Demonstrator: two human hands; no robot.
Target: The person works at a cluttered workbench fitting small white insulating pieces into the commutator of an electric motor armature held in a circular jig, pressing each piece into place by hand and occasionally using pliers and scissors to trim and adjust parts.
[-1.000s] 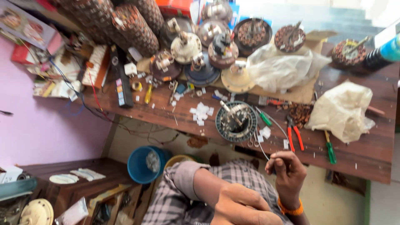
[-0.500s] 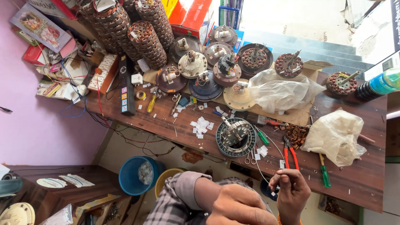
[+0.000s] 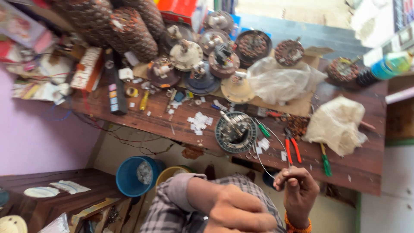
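Observation:
My right hand (image 3: pixel 297 192), with an orange band at the wrist, pinches a thin pale wire (image 3: pixel 269 149) between thumb and fingers, just below the workbench's front edge. The wire runs up to a round fan stator (image 3: pixel 236 132) that lies flat on the brown wooden bench (image 3: pixel 362 168). My left hand (image 3: pixel 241 213) is a closed fist at the bottom centre, on a bent arm in a plaid sleeve, left of the right hand. Nothing shows in its fingers. Red-handled pliers (image 3: pixel 293 146) lie right of the stator.
Several fan motors and copper coils crowd the back of the bench. A crumpled clear plastic bag (image 3: pixel 282 82), a cream cloth bag (image 3: pixel 336 125), green screwdrivers (image 3: pixel 325 162) and white paper scraps (image 3: pixel 199 122) lie around. A blue bucket (image 3: pixel 134 177) stands on the floor.
The view has drawn closer to the bench. My right hand has stayed on the wire and risen slightly. My left fist has come further into view at the bottom.

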